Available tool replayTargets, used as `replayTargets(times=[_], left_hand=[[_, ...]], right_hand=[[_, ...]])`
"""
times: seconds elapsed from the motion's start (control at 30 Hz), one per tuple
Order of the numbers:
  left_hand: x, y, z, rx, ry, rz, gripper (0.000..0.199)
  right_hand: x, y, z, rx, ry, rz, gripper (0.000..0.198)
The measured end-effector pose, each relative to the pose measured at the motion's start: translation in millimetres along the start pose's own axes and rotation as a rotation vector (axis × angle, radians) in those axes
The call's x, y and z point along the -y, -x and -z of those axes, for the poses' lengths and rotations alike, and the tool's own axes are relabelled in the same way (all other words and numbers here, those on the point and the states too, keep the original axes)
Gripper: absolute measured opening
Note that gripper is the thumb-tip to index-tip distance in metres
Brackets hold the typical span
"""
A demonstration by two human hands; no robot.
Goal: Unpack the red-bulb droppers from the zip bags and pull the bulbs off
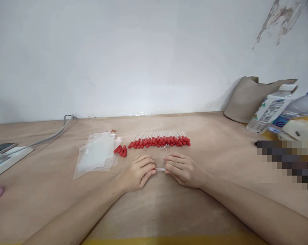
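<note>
A clear thin dropper tube (160, 169) lies level between my two hands, just above or on the table. My left hand (140, 173) is closed, pinching a red rubber bulb (153, 168) at the tube's left end; fingers hide most of the bulb. My right hand (181, 169) is closed around the tube's right end. Just beyond it several loose clear tubes (165, 149) lie side by side, partly covered by my fingers. Several loose red bulbs (121, 150) sit beyond my left hand. Farther back is a row of red-capped droppers (160, 140), tubes pointing to the wall.
Clear plastic bags (96, 153) lie stacked at the left. A grey cable (54, 135) runs to a white power strip (12, 161) beside a phone (2, 148). Plastic bottles (271, 109) and a beige container (245, 98) stand at the right by the wall.
</note>
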State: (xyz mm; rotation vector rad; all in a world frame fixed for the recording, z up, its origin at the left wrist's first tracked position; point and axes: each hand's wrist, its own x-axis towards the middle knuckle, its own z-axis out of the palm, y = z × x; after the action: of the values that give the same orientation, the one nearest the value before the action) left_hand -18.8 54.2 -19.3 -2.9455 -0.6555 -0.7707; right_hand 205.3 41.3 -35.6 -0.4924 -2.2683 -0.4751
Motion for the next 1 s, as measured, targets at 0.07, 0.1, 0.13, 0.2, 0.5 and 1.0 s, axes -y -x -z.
replayTargets(times=[0.07,0.1,0.13,0.2,0.5,1.0], left_hand=[[0.2,0.6,-0.4,0.0,0.008,0.0,0.017],[0.4,1.0,-0.7,0.001,0.012,0.0,0.017],[0.8,1.6,-1.0,0.002,0.016,0.0,0.016],[1.5,2.5,-1.7,-0.002,0.024,0.001,0.015],[1.6,2.1,-3.6,-0.015,0.042,-0.002,0.012],[38.3,17.5,21.0,-0.315,-0.123,0.454,0.024]], right_hand=[[-0.3,0.7,0.4,0.002,0.003,0.003,0.009],[-0.5,1.1,0.5,0.004,0.004,0.006,0.009],[-0.8,1.5,0.7,0.004,0.003,0.008,0.009],[-1.2,2.2,0.9,0.001,0.0,0.01,0.01],[0.4,1.2,1.3,-0.011,-0.013,0.018,0.011],[-12.9,8.1,-1.9,-0.027,-0.01,-0.428,0.026]])
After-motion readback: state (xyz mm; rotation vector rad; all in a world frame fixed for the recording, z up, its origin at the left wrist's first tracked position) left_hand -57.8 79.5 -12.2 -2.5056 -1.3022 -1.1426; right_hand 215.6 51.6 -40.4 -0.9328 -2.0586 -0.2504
